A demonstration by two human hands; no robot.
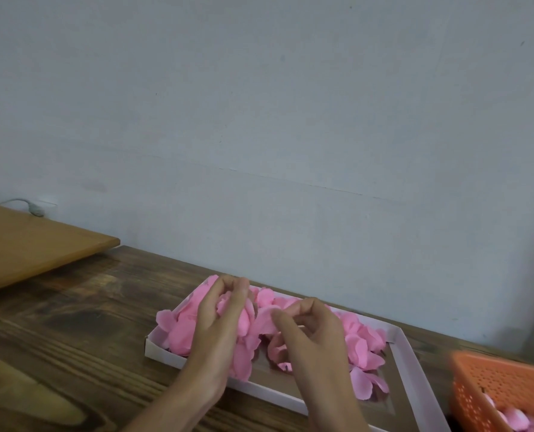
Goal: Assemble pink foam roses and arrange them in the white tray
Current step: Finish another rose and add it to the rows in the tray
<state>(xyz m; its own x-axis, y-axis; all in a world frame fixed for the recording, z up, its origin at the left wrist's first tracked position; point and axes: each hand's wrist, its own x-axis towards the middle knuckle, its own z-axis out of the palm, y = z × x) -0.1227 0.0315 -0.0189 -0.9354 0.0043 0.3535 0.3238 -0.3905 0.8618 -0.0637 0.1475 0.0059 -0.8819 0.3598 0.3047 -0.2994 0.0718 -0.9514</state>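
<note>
A white tray [407, 363] with a brown bottom lies on the dark wooden table and holds several pink foam roses and petals [364, 344]. My left hand [217, 325] is over the tray's left part, its fingers curled round a pink foam rose [247, 322]. Just right of it, my right hand [312, 332] pinches a pink petal [267, 319] on that same rose between thumb and forefinger. The tray's near left part is hidden by my hands and forearms.
An orange perforated basket [502, 388] with more pink foam pieces stands at the right edge. A lighter wooden board [35, 251] lies at the far left, with a cable and plug [36, 210] behind it. A grey wall runs along the table's back edge.
</note>
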